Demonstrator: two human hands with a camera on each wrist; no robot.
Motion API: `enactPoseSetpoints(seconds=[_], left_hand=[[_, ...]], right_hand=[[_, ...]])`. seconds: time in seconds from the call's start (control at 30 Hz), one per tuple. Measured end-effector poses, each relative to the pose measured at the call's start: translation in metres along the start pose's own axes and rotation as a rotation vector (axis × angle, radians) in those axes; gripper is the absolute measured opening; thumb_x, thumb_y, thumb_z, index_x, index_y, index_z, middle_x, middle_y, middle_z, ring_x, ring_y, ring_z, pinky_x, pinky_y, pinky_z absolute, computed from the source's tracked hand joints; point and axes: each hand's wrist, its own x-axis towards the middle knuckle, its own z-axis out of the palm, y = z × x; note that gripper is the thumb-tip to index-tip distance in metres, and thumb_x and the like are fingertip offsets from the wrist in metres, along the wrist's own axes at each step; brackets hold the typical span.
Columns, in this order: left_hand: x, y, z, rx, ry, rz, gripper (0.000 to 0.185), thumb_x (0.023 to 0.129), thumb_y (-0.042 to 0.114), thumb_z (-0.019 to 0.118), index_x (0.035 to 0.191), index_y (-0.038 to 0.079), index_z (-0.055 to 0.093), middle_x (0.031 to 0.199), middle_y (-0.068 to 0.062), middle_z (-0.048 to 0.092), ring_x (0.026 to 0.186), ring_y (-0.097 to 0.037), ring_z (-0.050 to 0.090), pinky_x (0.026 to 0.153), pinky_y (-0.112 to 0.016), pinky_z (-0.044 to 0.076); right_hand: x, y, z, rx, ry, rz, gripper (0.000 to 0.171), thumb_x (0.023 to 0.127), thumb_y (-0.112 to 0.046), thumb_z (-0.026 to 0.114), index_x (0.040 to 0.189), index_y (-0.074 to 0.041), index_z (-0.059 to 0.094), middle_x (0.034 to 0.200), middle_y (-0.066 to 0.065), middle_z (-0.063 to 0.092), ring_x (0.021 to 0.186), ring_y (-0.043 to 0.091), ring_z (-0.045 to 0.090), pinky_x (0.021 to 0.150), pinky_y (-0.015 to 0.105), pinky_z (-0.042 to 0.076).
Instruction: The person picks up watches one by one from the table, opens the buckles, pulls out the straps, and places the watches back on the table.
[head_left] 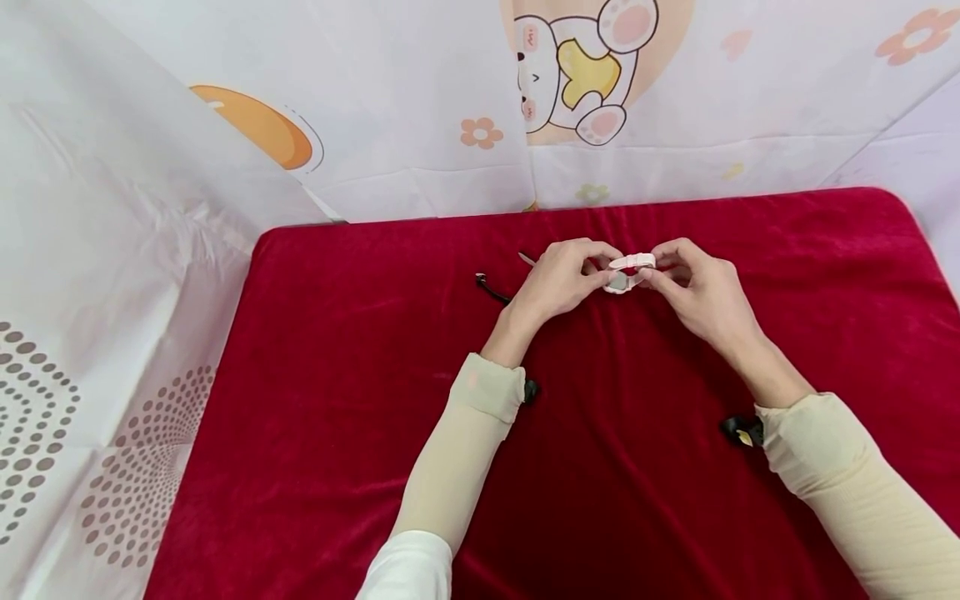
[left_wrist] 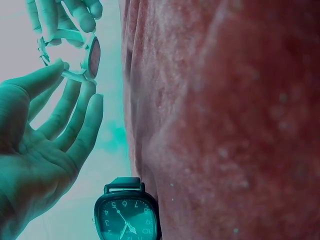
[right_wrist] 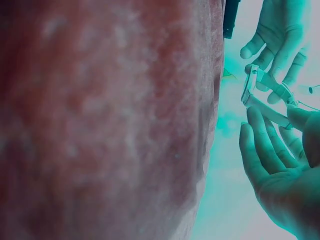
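Both hands hold a pale wristwatch [head_left: 632, 263] above the red cloth, its strap bent round into a loop. My left hand [head_left: 561, 277] pinches it at the left, by the round watch face [head_left: 618, 282]. On the other side, my right hand [head_left: 708, 292] pinches the strap between thumb and fingers. The left wrist view shows the watch's strap [left_wrist: 70, 34] looped between the fingertips of both hands. A black square-faced watch [left_wrist: 127, 217] lies below the left hand there; in the head view, a black strap end [head_left: 492, 290] sticks out beside that hand.
A red velvet cloth [head_left: 337, 375] covers the table. A thin grey tip [head_left: 527, 259] shows behind the left hand, the rest hidden. Printed white curtains [head_left: 420, 100] stand behind and to the left. Small dark devices [head_left: 742, 432] sit at both wrists.
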Motion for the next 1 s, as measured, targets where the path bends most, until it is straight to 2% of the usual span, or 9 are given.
enactPoseSetpoints(seconds=[0.27, 0.5, 0.77, 1.0], left_hand=[[-0.0003, -0.0013, -0.0014, 0.003, 0.003, -0.003, 0.019, 0.095, 0.021, 0.07, 0.113, 0.019, 0.073, 0.097, 0.008, 0.065, 0.083, -0.005, 0.06, 0.073, -0.016, 0.047], [-0.0019, -0.0004, -0.0016, 0.022, -0.004, -0.008, 0.021, 0.094, 0.02, 0.07, 0.115, 0.019, 0.073, 0.102, 0.008, 0.066, 0.086, -0.004, 0.061, 0.075, -0.014, 0.046], [-0.0053, 0.0028, -0.001, 0.032, 0.027, 0.008, 0.02, 0.095, 0.019, 0.07, 0.114, 0.018, 0.074, 0.103, 0.008, 0.066, 0.09, -0.002, 0.061, 0.077, -0.013, 0.046], [-0.0069, 0.003, 0.0009, -0.072, 0.089, 0.046, 0.017, 0.092, 0.018, 0.073, 0.109, 0.015, 0.074, 0.1, 0.008, 0.067, 0.086, -0.002, 0.062, 0.075, -0.013, 0.049]], right_hand=[[0.0023, -0.0018, 0.0017, 0.108, 0.016, 0.003, 0.021, 0.091, -0.003, 0.071, 0.112, -0.001, 0.067, 0.101, 0.015, 0.07, 0.079, -0.003, 0.066, 0.073, 0.01, 0.053], [0.0011, -0.0024, 0.0004, 0.076, 0.034, -0.007, 0.021, 0.089, -0.006, 0.074, 0.11, -0.006, 0.071, 0.1, 0.008, 0.071, 0.078, -0.005, 0.066, 0.073, 0.009, 0.052], [0.0008, -0.004, 0.002, 0.137, 0.044, 0.01, 0.022, 0.087, -0.004, 0.076, 0.108, -0.007, 0.074, 0.097, 0.003, 0.072, 0.075, 0.003, 0.069, 0.07, 0.011, 0.053], [0.0014, -0.0048, 0.0012, 0.187, 0.037, 0.039, 0.023, 0.087, -0.002, 0.076, 0.109, -0.005, 0.073, 0.097, -0.002, 0.071, 0.073, 0.01, 0.071, 0.069, 0.014, 0.055]])
